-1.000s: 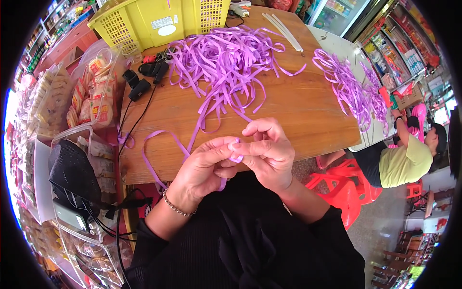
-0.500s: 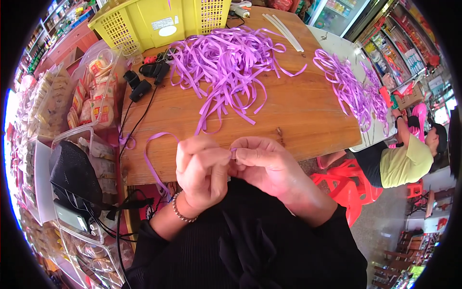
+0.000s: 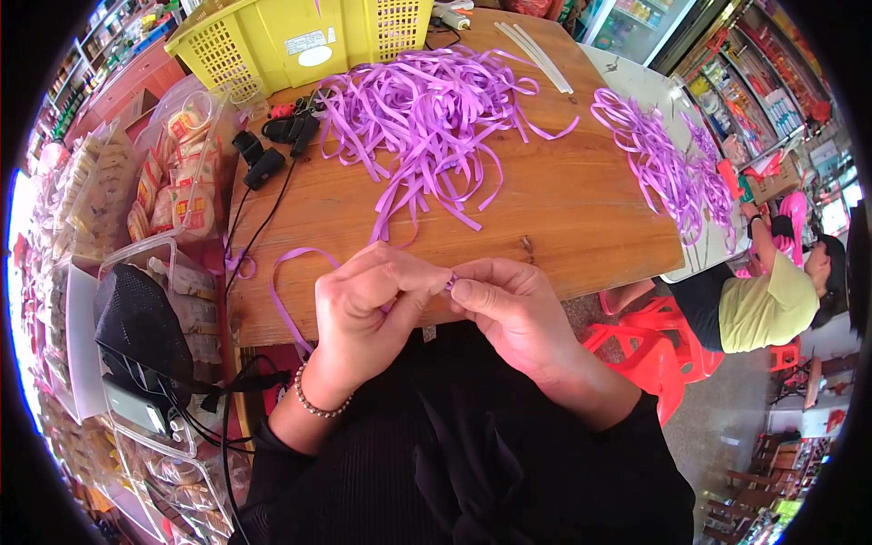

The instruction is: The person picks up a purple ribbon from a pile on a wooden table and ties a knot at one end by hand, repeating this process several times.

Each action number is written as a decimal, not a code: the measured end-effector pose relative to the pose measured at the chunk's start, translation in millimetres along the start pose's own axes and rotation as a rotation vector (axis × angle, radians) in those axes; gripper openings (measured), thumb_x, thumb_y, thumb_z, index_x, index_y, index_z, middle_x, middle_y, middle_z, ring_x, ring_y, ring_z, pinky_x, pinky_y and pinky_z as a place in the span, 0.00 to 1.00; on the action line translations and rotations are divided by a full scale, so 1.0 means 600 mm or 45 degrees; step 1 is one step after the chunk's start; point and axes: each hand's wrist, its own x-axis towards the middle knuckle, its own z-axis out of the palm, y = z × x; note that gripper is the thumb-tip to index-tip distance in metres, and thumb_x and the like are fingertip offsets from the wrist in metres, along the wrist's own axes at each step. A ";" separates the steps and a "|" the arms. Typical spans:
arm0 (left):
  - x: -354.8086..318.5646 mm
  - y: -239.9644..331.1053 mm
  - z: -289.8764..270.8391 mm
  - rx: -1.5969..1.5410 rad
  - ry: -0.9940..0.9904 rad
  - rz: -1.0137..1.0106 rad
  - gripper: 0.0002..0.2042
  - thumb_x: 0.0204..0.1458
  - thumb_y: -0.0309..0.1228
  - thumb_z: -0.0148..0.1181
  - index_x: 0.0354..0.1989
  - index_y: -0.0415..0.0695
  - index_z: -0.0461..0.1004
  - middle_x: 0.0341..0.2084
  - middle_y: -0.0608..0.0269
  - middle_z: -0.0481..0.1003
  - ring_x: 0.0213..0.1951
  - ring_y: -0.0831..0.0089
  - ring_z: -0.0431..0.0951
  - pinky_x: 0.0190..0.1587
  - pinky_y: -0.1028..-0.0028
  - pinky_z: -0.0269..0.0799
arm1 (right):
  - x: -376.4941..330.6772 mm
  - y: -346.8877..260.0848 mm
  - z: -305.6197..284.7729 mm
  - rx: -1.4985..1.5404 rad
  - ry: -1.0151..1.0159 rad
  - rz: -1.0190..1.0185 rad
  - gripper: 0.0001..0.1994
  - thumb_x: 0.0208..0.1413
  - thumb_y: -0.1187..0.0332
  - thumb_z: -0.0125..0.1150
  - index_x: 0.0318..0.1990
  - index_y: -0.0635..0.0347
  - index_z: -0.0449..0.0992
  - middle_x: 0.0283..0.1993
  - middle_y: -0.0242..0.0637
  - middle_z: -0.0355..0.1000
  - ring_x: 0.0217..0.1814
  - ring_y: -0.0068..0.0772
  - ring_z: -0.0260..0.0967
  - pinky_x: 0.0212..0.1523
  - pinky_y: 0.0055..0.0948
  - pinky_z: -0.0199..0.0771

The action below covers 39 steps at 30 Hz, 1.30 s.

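Just over the table's near edge, my left hand (image 3: 368, 309) and my right hand (image 3: 513, 318) meet fingertip to fingertip. Between them they pinch a small piece of purple ribbon (image 3: 451, 282); the fingers hide most of it. A loose purple ribbon strand (image 3: 282, 282) curves over the table at the left and passes behind my left wrist, which wears a beaded bracelet (image 3: 313, 398). Beyond my hands lies a large tangled pile of purple ribbons (image 3: 427, 118) on the wooden table (image 3: 563, 218).
A yellow crate (image 3: 263, 50) stands at the far edge, with glue sticks (image 3: 536, 56) to its right. Black devices with cables (image 3: 263, 168) lie at the left, beside packaged food (image 3: 182, 173). More ribbons (image 3: 663, 173) cover a white table; a person (image 3: 772, 291) sits near red stools (image 3: 649, 350).
My left hand has shifted a little left and its wrist has turned. Both hands still pinch the ribbon, whose small end now shows slightly farther right.
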 end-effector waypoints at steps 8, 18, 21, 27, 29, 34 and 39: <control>0.001 0.013 0.009 -0.172 -0.060 -0.329 0.08 0.44 0.12 0.61 0.31 0.38 0.78 0.27 0.65 0.76 0.26 0.84 0.73 0.23 0.83 0.65 | -0.011 0.012 0.009 -0.841 0.100 -0.574 0.05 0.54 0.82 0.59 0.38 0.68 0.73 0.39 0.38 0.74 0.42 0.22 0.72 0.43 0.21 0.73; -0.007 -0.004 0.023 -0.233 0.155 0.003 0.09 0.40 0.12 0.62 0.25 0.40 0.74 0.25 0.61 0.77 0.28 0.71 0.77 0.29 0.77 0.70 | -0.020 0.000 0.021 -0.770 0.105 -0.709 0.05 0.56 0.82 0.56 0.40 0.70 0.72 0.39 0.39 0.74 0.39 0.20 0.72 0.38 0.17 0.73; -0.006 -0.001 0.021 -0.274 0.125 -0.008 0.09 0.40 0.11 0.62 0.25 0.40 0.74 0.25 0.61 0.77 0.28 0.71 0.77 0.29 0.77 0.70 | -0.013 -0.006 0.017 -0.854 0.089 -0.727 0.04 0.57 0.81 0.55 0.39 0.70 0.73 0.37 0.35 0.73 0.37 0.17 0.70 0.36 0.16 0.70; -0.010 0.003 0.019 -0.325 0.060 -0.142 0.06 0.44 0.16 0.65 0.27 0.38 0.74 0.24 0.63 0.76 0.26 0.78 0.73 0.28 0.80 0.66 | -0.006 -0.024 0.020 -1.151 0.028 -0.782 0.03 0.56 0.80 0.55 0.37 0.68 0.72 0.32 0.31 0.72 0.33 0.14 0.67 0.34 0.17 0.69; -0.014 0.008 0.019 -0.378 0.058 -0.271 0.06 0.45 0.17 0.65 0.28 0.38 0.74 0.24 0.64 0.76 0.25 0.81 0.72 0.27 0.82 0.65 | -0.006 -0.024 0.020 -1.125 0.026 -0.774 0.02 0.56 0.80 0.54 0.36 0.68 0.72 0.32 0.32 0.72 0.33 0.14 0.67 0.34 0.17 0.69; -0.022 0.005 0.015 -0.438 0.001 -0.579 0.03 0.48 0.19 0.65 0.29 0.39 0.77 0.24 0.70 0.75 0.28 0.88 0.71 0.28 0.85 0.66 | -0.004 -0.017 0.019 -1.059 0.058 -0.755 0.01 0.56 0.80 0.54 0.35 0.67 0.71 0.32 0.31 0.72 0.32 0.14 0.66 0.34 0.18 0.68; -0.013 0.011 0.014 -0.516 -0.038 -0.599 0.03 0.49 0.20 0.65 0.32 0.40 0.78 0.25 0.70 0.74 0.28 0.87 0.71 0.29 0.84 0.66 | 0.000 -0.016 0.011 -1.036 0.034 -0.790 0.01 0.56 0.79 0.54 0.35 0.67 0.71 0.31 0.31 0.72 0.33 0.15 0.67 0.35 0.17 0.69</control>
